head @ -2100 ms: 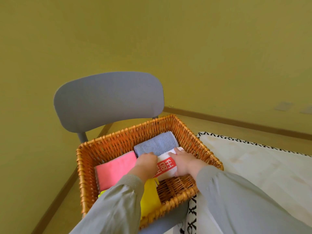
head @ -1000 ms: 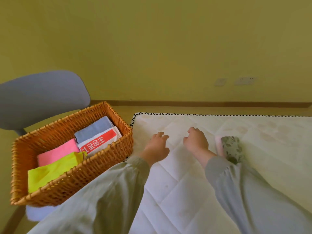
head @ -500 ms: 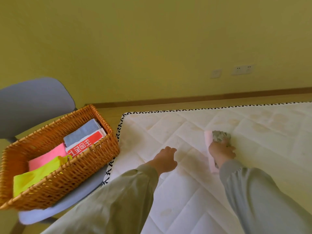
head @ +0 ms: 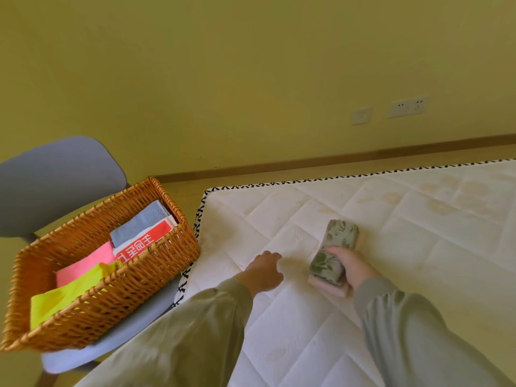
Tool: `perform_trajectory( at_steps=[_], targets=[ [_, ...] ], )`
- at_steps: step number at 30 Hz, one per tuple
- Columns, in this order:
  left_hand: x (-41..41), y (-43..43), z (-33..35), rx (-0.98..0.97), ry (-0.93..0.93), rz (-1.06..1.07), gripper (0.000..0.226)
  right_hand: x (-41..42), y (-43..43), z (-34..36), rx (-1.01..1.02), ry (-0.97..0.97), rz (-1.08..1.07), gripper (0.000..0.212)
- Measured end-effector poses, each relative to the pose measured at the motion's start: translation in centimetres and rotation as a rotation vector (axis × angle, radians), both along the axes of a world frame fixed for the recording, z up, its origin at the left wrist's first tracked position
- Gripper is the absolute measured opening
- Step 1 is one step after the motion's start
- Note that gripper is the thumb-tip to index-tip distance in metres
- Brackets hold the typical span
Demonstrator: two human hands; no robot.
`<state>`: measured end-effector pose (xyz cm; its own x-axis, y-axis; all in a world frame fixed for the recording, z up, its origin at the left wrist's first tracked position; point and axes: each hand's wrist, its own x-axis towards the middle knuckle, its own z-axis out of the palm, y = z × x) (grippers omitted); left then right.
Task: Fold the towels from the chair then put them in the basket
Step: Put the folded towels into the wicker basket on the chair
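Our right hand (head: 354,268) grips the folded leaf-print towel (head: 335,247) on the mattress (head: 418,247); our left hand (head: 265,270) is loose and empty. We judge the towel soft and light (apt to unfold), so we'd clasp across its folds.

Both sleeved arms stretch forward, the left hand (head: 264,270) low with loosely curled fingers holding nothing, the right hand (head: 354,268) gripping a folded towel (head: 336,244) from the side.
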<state>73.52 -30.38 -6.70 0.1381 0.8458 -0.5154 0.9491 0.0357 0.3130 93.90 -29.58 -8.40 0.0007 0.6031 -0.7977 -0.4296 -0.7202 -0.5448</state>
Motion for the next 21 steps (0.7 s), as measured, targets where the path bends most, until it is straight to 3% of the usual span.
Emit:
perform_trajectory(
  at_steps=[3, 7, 11, 13, 16, 18, 21],
  targets=[
    [-1.1, -0.2, 0.0, -0.044, -0.06, 0.112, 0.056, -2.3, 0.1, 0.2, 0.013, 0.017, 0.054, 0.049],
    [-3.0, -0.2, 1.2, -0.076, -0.201, 0.323, 0.053, -6.3, 1.5, 1.6, 0.125, -0.071, 0.284, 0.045],
    [-5.9, 0.4, 4.5, -0.082, -0.52, 0.561, 0.068, -10.9, 2.2, 3.9, 0.291, -0.206, 0.509, 0.043],
    [-7.9, 0.3, 6.6, -0.054, -0.668, 0.599, 0.082, -13.1, 2.2, 5.4, 0.392, -0.291, 0.638, 0.046],
    [-11.3, 0.4, 9.2, 0.049, -0.842, 0.6, 0.083, -16.3, 2.6, 7.4, 0.635, -0.436, 0.78, 0.051],
    [-13.9, 0.5, 11.1, 0.148, -0.79, 0.598, 0.107, -18.4, 2.8, 8.8, 0.807, -0.605, 0.89, 0.049],
    [-18.4, 0.8, 13.5, 0.344, -0.467, 0.411, 0.124, -21.5, 3.1, 10.9, 0.998, -0.864, 1.027, 0.047]
  ],
)
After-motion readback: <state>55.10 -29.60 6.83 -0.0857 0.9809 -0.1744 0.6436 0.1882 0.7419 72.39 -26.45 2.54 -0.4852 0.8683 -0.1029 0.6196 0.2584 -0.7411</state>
